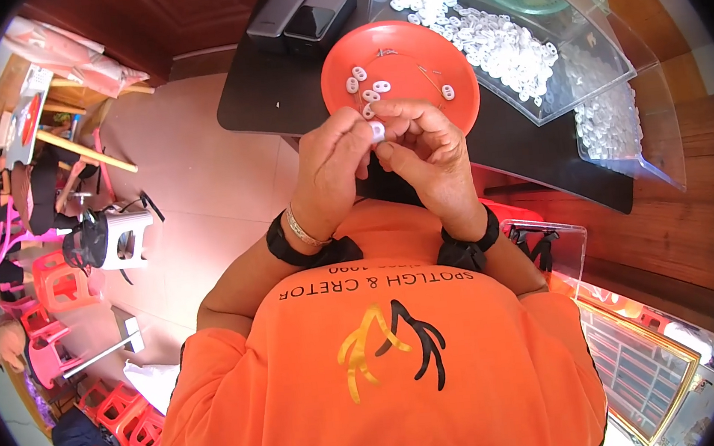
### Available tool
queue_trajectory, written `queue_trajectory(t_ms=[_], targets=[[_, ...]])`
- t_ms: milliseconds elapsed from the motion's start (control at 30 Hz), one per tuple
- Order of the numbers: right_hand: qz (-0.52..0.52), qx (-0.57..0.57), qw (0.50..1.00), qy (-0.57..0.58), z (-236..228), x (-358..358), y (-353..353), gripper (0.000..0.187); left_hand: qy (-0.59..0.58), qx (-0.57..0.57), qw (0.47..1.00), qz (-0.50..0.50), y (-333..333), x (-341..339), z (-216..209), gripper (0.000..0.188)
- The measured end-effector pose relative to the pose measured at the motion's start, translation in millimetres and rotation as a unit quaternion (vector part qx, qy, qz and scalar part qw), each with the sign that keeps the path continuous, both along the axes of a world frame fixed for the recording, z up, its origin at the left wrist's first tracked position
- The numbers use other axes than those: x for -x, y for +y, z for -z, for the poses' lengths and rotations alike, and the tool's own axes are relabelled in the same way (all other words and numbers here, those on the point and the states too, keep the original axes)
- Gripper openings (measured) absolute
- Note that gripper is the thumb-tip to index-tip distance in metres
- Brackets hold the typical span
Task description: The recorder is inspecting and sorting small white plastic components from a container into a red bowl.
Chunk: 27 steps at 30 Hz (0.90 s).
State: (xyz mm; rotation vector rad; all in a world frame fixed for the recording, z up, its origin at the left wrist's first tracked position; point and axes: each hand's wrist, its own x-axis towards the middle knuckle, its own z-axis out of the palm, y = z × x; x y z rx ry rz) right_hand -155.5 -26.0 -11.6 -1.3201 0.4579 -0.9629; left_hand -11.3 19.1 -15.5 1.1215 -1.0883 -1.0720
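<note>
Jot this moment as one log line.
Left hand: pinching small white rounded plastic-looking piece | right hand: close beside it, grip unclear | ahead: round red plastic dish, white two-holed oval pieces inside

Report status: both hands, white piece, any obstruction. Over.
Left hand pinching white piece. Right hand close beside, contact unclear. Loose pieces in red dish. Nothing seen blocking.

Pinkish tiled floor, wooden wall (brown).

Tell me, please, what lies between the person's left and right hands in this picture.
In the head view, a small white piece shows at the fingertips, between the left hand and the right hand.
</note>
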Motion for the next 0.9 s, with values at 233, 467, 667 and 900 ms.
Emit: queue_trajectory(t_ms=[233,467,667,900], targets=[[0.042,0.058,0.997,0.025,4,-8,-3,0.036,-0.007,-0.025,1.0,0.016,0,-9,-2,0.027],[0.031,0.072,0.997,0.0,6,-10,-4,0.02,0.061,-0.011,0.998,0.03,-2,-8,1,0.026],[0.017,0.062,0.998,-0.002,7,-5,-5,0.018,0.058,-0.009,0.997,0.04,-3,-5,5,0.025],[0.052,0.062,0.996,-0.037,8,11,-5,0.018,0.032,0.003,0.994,0.109,-11,4,-3,0.027]])
